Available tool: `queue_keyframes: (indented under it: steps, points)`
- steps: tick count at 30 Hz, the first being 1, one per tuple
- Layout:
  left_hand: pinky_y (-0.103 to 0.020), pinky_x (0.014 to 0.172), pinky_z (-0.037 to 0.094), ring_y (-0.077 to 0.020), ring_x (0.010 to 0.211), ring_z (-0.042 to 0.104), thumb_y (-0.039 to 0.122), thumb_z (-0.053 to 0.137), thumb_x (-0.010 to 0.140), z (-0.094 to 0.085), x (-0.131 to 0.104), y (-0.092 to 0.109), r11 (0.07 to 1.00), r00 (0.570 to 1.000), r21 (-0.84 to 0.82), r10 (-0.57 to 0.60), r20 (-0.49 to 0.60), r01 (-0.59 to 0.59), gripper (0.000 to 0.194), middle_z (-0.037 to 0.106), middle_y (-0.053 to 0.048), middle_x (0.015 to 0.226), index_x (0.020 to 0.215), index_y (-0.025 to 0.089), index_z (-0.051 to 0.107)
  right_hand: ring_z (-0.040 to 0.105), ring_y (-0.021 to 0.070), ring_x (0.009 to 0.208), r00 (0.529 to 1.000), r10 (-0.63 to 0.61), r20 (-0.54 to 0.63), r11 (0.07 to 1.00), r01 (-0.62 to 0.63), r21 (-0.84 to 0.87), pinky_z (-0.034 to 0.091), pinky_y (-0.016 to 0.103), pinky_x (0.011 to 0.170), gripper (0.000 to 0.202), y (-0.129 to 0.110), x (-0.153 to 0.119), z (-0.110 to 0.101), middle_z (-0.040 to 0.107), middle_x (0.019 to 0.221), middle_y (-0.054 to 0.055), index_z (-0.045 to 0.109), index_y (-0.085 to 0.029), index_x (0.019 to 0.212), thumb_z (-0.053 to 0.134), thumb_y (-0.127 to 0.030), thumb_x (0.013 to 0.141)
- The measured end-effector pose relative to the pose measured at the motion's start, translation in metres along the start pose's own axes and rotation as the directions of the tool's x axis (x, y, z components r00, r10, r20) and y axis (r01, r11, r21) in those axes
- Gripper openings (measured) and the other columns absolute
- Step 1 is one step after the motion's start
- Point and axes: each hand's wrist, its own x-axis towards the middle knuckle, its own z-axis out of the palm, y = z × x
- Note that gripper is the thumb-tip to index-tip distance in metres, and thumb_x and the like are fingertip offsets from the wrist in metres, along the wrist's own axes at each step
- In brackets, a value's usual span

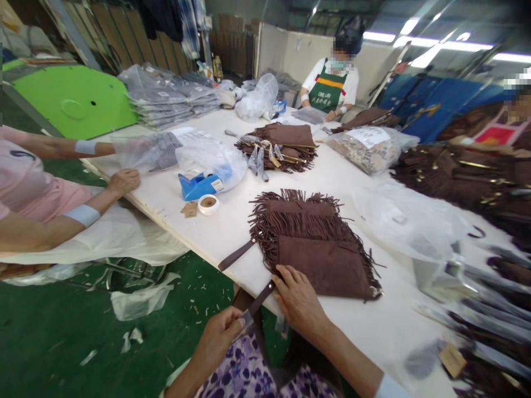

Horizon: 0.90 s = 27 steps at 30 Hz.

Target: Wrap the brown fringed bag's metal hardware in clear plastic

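My left hand (pixel 222 334) is closed on the end of a brown strap (pixel 261 297), with a bit of clear plastic at its fingertips, just off the table's edge. Fingers spread, my right hand (pixel 299 298) lies on the lower left corner of a brown fringed bag (pixel 323 262), where the strap joins it. A second fringed bag (pixel 301 213) lies partly under the first, and its strap (pixel 236 255) reaches toward the table edge.
Beyond the bags is a pile of fringed bags (pixel 286 141). A blue tape dispenser (pixel 199 185) and tape roll (pixel 208 204) sit left of centre. One person's arms work at left; another person stands across the table (pixel 232 226).
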Motion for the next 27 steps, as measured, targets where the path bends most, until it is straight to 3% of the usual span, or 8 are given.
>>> queue_keyframes:
  steps: [8,13,18,27]
  points:
    - [-0.029,0.068,0.039,-0.0212,0.074,0.056,0.044,0.049,0.084,-0.031,-0.026,-0.018,0.991,0.997,0.116,-0.063,-0.033,0.067,0.03,0.063,-0.001,0.072,0.08,0.017,0.063,0.036,0.0282,0.127,0.999,0.033,-0.003,0.993,-0.032,0.117,0.032,0.045,0.104,0.038,-0.011,-0.007,0.016,0.049,0.136,0.006,0.057,-0.032,0.126,0.053,-0.019,0.09]
    - [-0.028,0.068,0.04,-0.0207,0.073,0.056,0.046,0.053,0.082,-0.009,-0.016,-0.017,0.995,0.996,0.052,-0.08,-0.047,0.082,0.031,0.062,0.0,0.071,0.08,0.017,0.063,0.038,0.0251,0.124,1.0,0.012,-0.022,0.989,-0.009,0.149,0.034,0.04,0.101,0.033,-0.006,-0.007,0.015,0.052,0.132,0.004,0.06,-0.035,0.122,0.053,-0.023,0.092]
    - [-0.029,0.069,0.043,-0.021,0.074,0.06,0.05,0.06,0.079,0.017,0.006,-0.008,0.99,0.996,-0.114,-0.091,-0.015,0.089,0.036,0.068,-0.002,0.076,0.086,0.015,0.065,0.038,0.0255,0.124,1.0,0.017,-0.016,0.981,-0.013,0.192,0.034,0.041,0.101,0.032,-0.003,-0.007,0.012,0.053,0.132,0.004,0.06,-0.036,0.122,0.052,-0.024,0.093]
    - [-0.033,0.081,0.048,-0.026,0.087,0.066,0.055,0.059,0.079,0.028,0.013,0.009,0.987,0.989,-0.124,-0.117,-0.095,0.105,0.046,0.074,-0.008,0.095,0.099,0.015,0.068,0.038,0.0255,0.124,0.998,0.028,-0.057,0.979,-0.016,0.204,0.034,0.041,0.102,0.028,-0.003,-0.009,0.019,0.053,0.131,0.004,0.061,-0.034,0.119,0.051,-0.027,0.094]
